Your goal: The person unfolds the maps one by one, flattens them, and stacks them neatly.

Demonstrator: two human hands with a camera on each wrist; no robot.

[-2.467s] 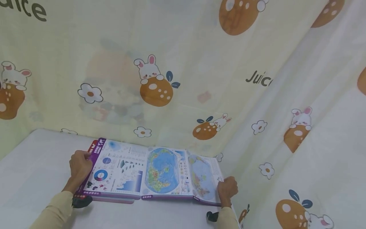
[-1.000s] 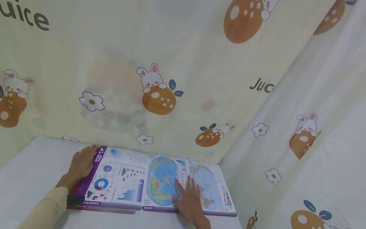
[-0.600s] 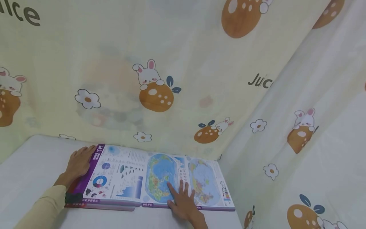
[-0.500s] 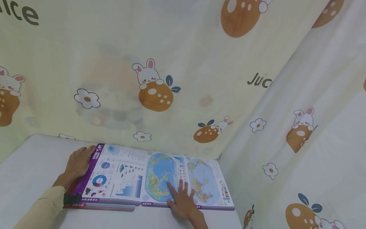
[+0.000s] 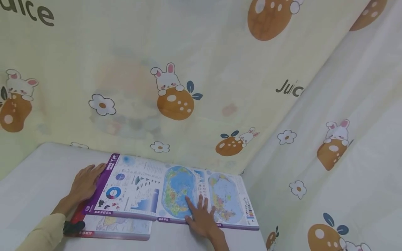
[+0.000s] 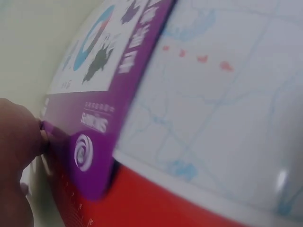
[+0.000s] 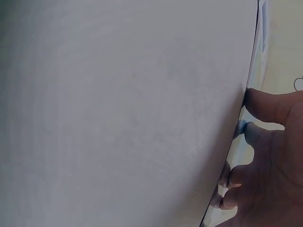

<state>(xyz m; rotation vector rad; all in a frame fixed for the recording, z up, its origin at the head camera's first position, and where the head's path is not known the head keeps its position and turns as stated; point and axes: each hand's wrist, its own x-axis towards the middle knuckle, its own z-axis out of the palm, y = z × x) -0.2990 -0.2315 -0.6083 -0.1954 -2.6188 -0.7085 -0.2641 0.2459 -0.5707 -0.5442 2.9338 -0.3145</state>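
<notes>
A purple-edged fold-out world map [image 5: 138,188] lies spread in several panels, with charts on its left panel and world maps on the others. Beneath its left part, a red-edged map [image 5: 125,226] sticks out at the near side. My left hand [image 5: 84,184] lies along the purple left edge, fingers extended. In the left wrist view its fingers [image 6: 19,137] touch that purple border, above the red one. My right hand [image 5: 202,219] rests spread on the lower edge of the world-map panels. The right wrist view shows its fingertips [image 7: 258,101] on the map.
A white tabletop [image 5: 34,188] bears the maps. Behind it hangs a cream curtain [image 5: 201,115] with rabbit and orange prints, which also runs down the right side. A black strap piece [image 5: 73,226] sits at my left wrist.
Both hands earlier held the map's outer sides; the right then went onto the panels. Since half a second ago, the left panel has shifted away from me, baring more of the red-edged map.
</notes>
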